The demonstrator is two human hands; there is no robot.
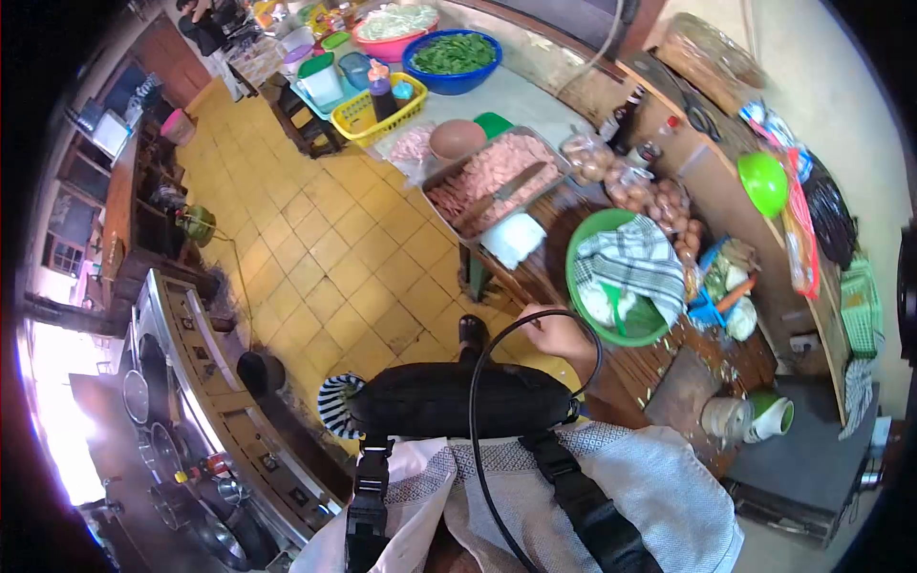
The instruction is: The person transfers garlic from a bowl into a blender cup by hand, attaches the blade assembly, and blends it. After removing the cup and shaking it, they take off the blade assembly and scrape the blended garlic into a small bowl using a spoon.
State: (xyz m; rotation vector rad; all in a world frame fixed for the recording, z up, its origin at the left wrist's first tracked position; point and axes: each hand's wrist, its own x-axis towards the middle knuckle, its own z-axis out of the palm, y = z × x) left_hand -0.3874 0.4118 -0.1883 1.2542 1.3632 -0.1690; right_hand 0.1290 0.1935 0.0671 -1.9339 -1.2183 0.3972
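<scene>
My right hand [559, 336] hangs beside the front edge of the wooden table [626, 377], partly behind a black cable that loops across my body. How its fingers are bent does not show clearly. Closest to it is a green basin [578, 253], with a checked cloth [630, 263] draped over its contents and a green handle sticking up. Behind lies a metal tray [444, 224] of pale pink cut meat [506, 162], a large knife [501, 194] resting across it. Beside the tray sits a white block-like item [514, 239]. My left hand is out of view.
A yellow basket [363, 129] with bottles and a blue basin of leafy greens [452, 54] stand farther back. Bagged eggs [659, 196] and vegetables [735, 291] line the right side. A steel stove [244, 401] with pans is at left. Yellow tiles [330, 244] cover the floor.
</scene>
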